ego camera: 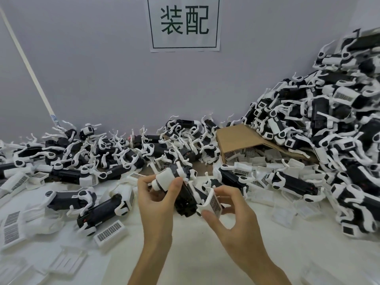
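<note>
My left hand [156, 200] grips a black and white robot-dog toy [181, 190] by its white end, held above the white table near the middle of the view. My right hand [228, 210] pinches a small white cover with a barcode label [212, 202] between thumb and fingers, right against the toy's black body. The toy's white legs stick up and out between my hands. Its underside is hidden.
Heaps of the same black and white toys lie along the wall at the left [82, 161] and pile high at the right [329, 130]. An open cardboard box [242, 138] holds white covers. Loose barcode covers [110, 233] lie on the white table [195, 254]. A paper sign [185, 23] hangs on the wall.
</note>
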`<state>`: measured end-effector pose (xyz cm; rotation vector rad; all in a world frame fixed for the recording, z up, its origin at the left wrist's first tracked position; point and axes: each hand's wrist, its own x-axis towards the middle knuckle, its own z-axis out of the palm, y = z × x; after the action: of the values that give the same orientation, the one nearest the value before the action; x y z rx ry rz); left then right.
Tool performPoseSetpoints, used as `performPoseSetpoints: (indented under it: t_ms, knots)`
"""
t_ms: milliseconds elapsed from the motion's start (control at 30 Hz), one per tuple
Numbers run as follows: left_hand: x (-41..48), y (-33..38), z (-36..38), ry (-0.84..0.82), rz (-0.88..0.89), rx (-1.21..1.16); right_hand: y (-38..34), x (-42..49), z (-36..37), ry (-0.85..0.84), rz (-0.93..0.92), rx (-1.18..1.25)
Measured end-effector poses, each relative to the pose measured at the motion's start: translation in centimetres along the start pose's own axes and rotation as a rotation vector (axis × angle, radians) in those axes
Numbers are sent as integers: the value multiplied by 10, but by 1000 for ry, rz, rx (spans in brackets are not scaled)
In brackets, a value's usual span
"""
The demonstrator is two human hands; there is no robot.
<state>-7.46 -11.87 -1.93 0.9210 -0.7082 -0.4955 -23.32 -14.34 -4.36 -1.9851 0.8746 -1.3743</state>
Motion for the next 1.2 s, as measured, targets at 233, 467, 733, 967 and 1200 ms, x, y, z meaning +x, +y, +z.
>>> performPoseSetpoints:
  t_ms: [233, 467, 733, 967, 1200]
  knots:
    - [-24, -12, 16, -363, -362, -250, 2, 0, -2, 107, -62, -92]
    - [-23, -13, 15, -448, -428, -298, 4, 2, -1, 148, 7, -55]
    - [-17, -10, 13, -331, -480, -444, 0, -1, 0, 68, -25, -108]
    - [-20, -7, 15, -435, -505, -497, 0, -2, -2, 204, -64, -179]
    - [-19, -14, 14, -398, -496, -426, 5, -2, -2, 152, -43, -220]
